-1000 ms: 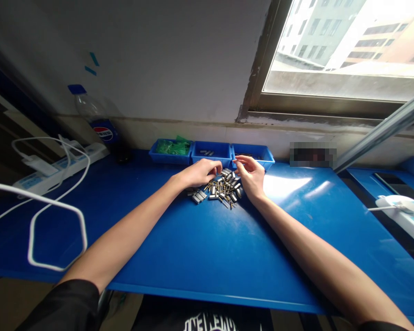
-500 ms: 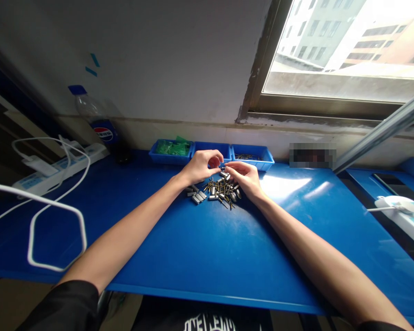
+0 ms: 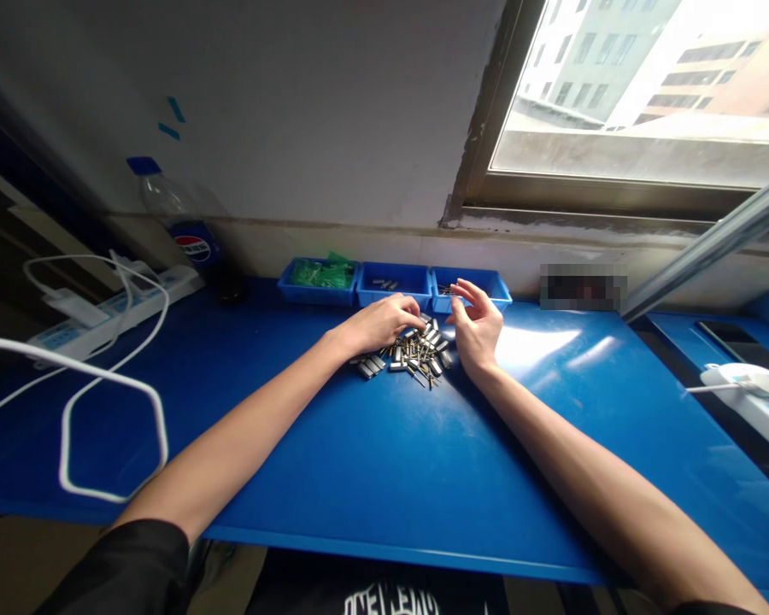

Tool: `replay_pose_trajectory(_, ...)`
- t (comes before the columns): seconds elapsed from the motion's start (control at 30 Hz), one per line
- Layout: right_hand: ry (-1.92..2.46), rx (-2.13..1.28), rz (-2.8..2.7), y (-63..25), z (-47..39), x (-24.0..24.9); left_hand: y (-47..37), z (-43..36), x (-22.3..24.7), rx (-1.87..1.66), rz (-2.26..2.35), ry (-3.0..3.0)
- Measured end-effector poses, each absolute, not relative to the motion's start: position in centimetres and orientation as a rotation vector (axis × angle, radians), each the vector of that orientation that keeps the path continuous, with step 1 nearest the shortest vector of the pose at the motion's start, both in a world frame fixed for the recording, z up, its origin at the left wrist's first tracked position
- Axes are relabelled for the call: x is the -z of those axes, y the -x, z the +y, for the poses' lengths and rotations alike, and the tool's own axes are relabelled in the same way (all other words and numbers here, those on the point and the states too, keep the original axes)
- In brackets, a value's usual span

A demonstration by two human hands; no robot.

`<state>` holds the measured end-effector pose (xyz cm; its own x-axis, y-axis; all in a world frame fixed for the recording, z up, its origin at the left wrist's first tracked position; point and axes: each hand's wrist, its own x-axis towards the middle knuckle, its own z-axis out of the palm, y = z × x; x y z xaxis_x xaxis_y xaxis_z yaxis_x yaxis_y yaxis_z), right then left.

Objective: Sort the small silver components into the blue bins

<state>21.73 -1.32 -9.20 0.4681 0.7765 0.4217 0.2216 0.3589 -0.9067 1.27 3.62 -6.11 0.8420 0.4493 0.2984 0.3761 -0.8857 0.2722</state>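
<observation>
A loose pile of small silvery metal blocks and thin dark and brass-coloured pins (image 3: 416, 352) lies on the blue table (image 3: 372, 461). My left hand (image 3: 388, 325) reaches down to the back of the pile with its fingers bent together; what its fingertips touch or hold is hidden. To the right of the pile, my right hand (image 3: 479, 329) is raised at the front of the right blue bin (image 3: 471, 303), which has thin pins in it. Its fingers and thumb are apart, and I make out nothing between them.
The middle blue bin (image 3: 394, 295) has a few metal pieces; the left blue bin (image 3: 317, 295) holds green plastic. A cola bottle (image 3: 192, 243), a power strip (image 3: 70, 329) and a white cable (image 3: 112, 497) are at left. Another power strip (image 3: 766, 397) is at right.
My hands were together above the pile, fingertips meeting at a small part. They have parted: the left came down onto the pile, the right moved right to the right bin and opened.
</observation>
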Motion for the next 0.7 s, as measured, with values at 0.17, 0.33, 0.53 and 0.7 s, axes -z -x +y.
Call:
replay_pose_trajectory(0.17,1.146,-0.502,-1.088,-21.7,-1.4,9.2,-1.2,3.6,6.1,-0.490,0.697,-2.872)
replay_pose_trajectory(0.33,1.145,-0.562,-1.102,-21.5,-1.7,8.7,-0.9,3.4,5.5,-0.390,0.750,-2.890)
replay_pose_trajectory(0.53,1.143,-0.608,-1.094,-21.4,-1.8,8.4,-0.7,3.2,4.7,-0.226,0.858,-2.878)
replay_pose_trajectory(0.7,1.136,-0.640,-1.079,-21.3,-1.7,8.4,-0.2,3.6,4.1,-0.359,0.866,-2.717)
